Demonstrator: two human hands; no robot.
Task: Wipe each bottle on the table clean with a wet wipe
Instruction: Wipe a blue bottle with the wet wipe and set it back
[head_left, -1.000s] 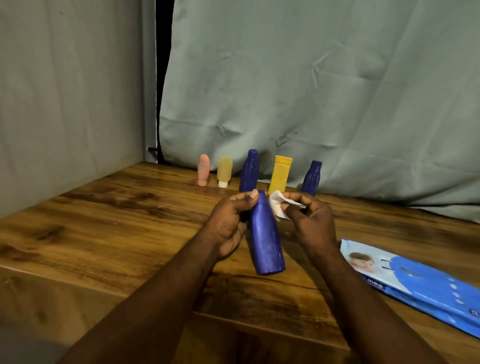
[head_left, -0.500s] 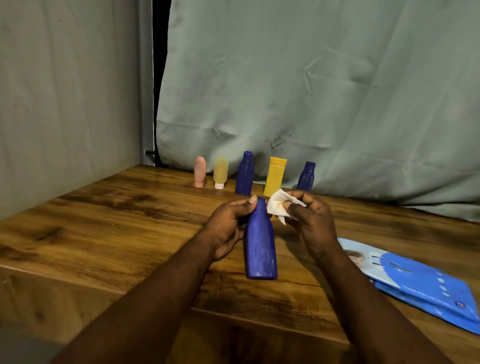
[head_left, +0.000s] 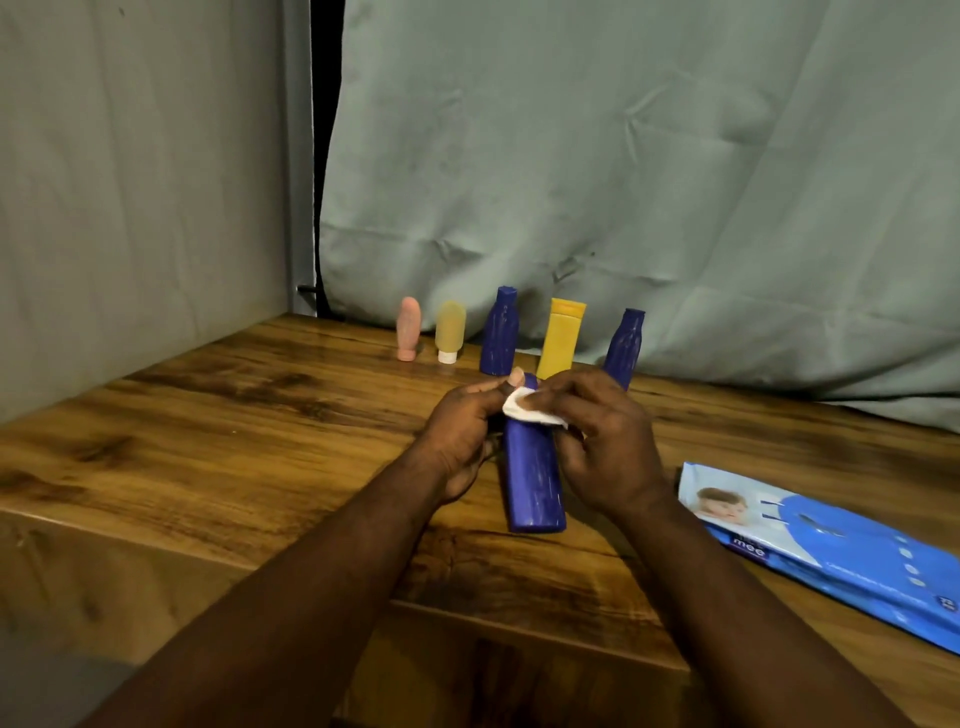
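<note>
"mee" reads on the wipes pack; left hand grips the blue bottle; right hand pinches the wet wipe against its neck.

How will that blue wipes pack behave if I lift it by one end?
The wipes pack looks like a soft film pouch lying flat on the table, so it would probably sag, not stay stiff. Its glossy wrapper may be slippery. Being flat, it should not roll.

Dim warm light, soft shadows, wide-angle bending at edges, slight softness
</note>
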